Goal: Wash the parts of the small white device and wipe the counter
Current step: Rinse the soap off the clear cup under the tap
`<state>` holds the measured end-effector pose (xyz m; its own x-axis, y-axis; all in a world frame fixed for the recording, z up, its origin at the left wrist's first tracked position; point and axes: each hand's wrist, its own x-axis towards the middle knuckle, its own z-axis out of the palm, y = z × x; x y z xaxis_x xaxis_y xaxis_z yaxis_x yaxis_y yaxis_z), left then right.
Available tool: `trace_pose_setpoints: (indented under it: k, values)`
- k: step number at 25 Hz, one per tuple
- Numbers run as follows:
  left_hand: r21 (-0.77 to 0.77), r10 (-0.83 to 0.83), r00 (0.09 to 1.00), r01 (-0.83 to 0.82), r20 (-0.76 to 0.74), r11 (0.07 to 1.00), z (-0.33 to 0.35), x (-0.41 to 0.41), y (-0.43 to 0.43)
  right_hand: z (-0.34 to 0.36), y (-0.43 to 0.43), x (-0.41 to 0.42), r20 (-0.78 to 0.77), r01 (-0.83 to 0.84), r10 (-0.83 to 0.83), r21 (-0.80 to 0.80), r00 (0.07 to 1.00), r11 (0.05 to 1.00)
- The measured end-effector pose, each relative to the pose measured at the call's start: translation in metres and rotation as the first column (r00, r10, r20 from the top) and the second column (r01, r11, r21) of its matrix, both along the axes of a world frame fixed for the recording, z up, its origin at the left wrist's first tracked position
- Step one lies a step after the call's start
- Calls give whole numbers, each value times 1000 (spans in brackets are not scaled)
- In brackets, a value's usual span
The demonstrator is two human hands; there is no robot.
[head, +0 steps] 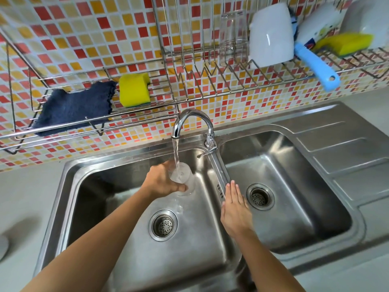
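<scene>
**Clear cup rinsed under the running tap**

Water (176, 152) ran from the tap (190, 121) into the left basin of a steel double sink (130, 157). Directly below the spout, the left hand (162, 180) held a clear cup (187, 175) upright in the stream. Its fingers (162, 165) curled round the far side and the thumb pressed the near side. The water fell into the cup's open mouth.

To the right of the tap's base, the right hand (234, 209) lay flat with palm down. Its fingers were straight, close together and holding nothing. It lay over the divider and the near edge of the right basin.

A wire rack (210, 81) hung on the tiled wall above the tap. On it, up and left of the tap, lay a dark blue cloth (73, 108), with a yellow sponge (134, 89) just beside it. Up and right of the tap stood an upturned glass (232, 36) and a white mug (270, 34). Further right were a blue-handled brush (315, 66), a second sponge (345, 43) and a printed mug (320, 28). The mug's print was too blurred to read.

A pale grey surface (25, 197) ran far left of the tap.
</scene>
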<state>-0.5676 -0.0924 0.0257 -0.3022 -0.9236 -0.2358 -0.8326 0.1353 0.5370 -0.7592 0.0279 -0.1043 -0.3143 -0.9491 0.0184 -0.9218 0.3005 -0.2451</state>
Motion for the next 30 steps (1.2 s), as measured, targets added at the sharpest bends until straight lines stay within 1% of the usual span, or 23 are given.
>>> trace_pose_setpoints:
  k: [4, 7, 10, 14, 17, 19, 20, 21, 23, 24, 25, 26, 27, 28, 30]
  values:
    - [9, 12, 1000, -12, -7, 1000, 0, 2, 1, 0, 0, -1, 21, -18, 18, 3, 1000, 1000]
    - [-5, -2, 999, 2, 38, 1000, -1, 2, 0, 0, -2, -2, 8, -21, 20, 14, 1000, 1000]
    - [-6, 9, 1000, -9, 16, 1000, -1, 3, 0, 0, 0, -1, 1, -24, 24, 18, 1000, 1000]
    - [-10, 25, 1000, -25, 16, 1000, -3, 0, 2, -1, 2, -2, 38, -23, 22, 21, 999, 1000]
    - [3, 40, 999, -40, -15, 999, -5, -1, 3, -3, -1, -3, 47, -19, 18, 40, 999, 999]
    - [8, 58, 998, -58, -33, 998, -6, 0, 5, -4, 2, -4, 62, -49, 47, 25, 997, 998]
    - [7, 69, 997, -69, -44, 998, -7, 1, 6, -2, 3, -5, 87, -54, 55, -15, 995, 998]
    - [4, 79, 995, -79, -57, 997, -8, 3, 6, 3, 1, -7, 152, -44, 51, -49, 987, 998]
    - [5, 82, 994, -82, -71, 997, -9, 7, 6, 19, -12, -16, 322, 21, 15, -108, 947, 994]
    - [5, 82, 994, -82, -78, 997, -10, 8, 5, 29, -26, -20, 355, 53, 11, -170, 935, 984]
    - [6, 86, 993, -86, -86, 996, -11, 9, 5, 39, -44, -23, 349, 45, 38, -224, 936, 973]
    - [9, 97, 991, -96, -90, 995, -11, 10, 5, 50, -64, -23, 315, -10, 92, -253, 944, 968]
    - [7, 106, 990, -106, -89, 994, -11, 11, 5, 59, -86, -22, 242, -106, 165, -239, 956, 965]
    - [3, 112, 990, -113, -84, 994, -11, 11, 5, 67, -107, -18, 152, -215, 246, -193, 957, 957]
    - [-11, 113, 990, -114, -80, 993, -11, 12, 7, 78, -139, -9, -32, -369, 369, -3, 929, 929]
